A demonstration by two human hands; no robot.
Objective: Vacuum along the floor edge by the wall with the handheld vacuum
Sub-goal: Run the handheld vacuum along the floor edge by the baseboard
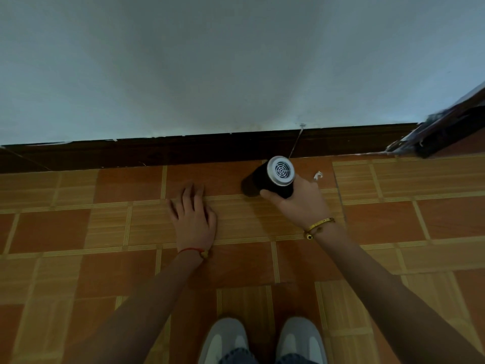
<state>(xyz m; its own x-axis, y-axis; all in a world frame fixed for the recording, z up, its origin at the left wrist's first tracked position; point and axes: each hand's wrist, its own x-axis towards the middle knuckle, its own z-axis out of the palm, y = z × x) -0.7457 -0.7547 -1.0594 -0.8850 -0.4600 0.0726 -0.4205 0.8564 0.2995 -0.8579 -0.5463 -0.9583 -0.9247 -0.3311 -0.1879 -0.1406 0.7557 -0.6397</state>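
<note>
My right hand (301,203) grips a black handheld vacuum (273,179) with a round silver vented end cap facing up at me. Its nozzle end points down-left at the orange tiled floor (126,227), a short way in front of the dark brown skirting board (183,151) under the pale wall (210,61). A small white scrap (318,176) lies on the floor just right of the vacuum. My left hand (193,214) hovers flat, palm down and fingers apart, over the tiles to the left of the vacuum, holding nothing.
A dark wooden door frame or door edge (446,127) juts in at the upper right where the skirting ends. A thin wire (296,141) hangs down the wall behind the vacuum. My two grey-white shoes (262,340) stand at the bottom centre.
</note>
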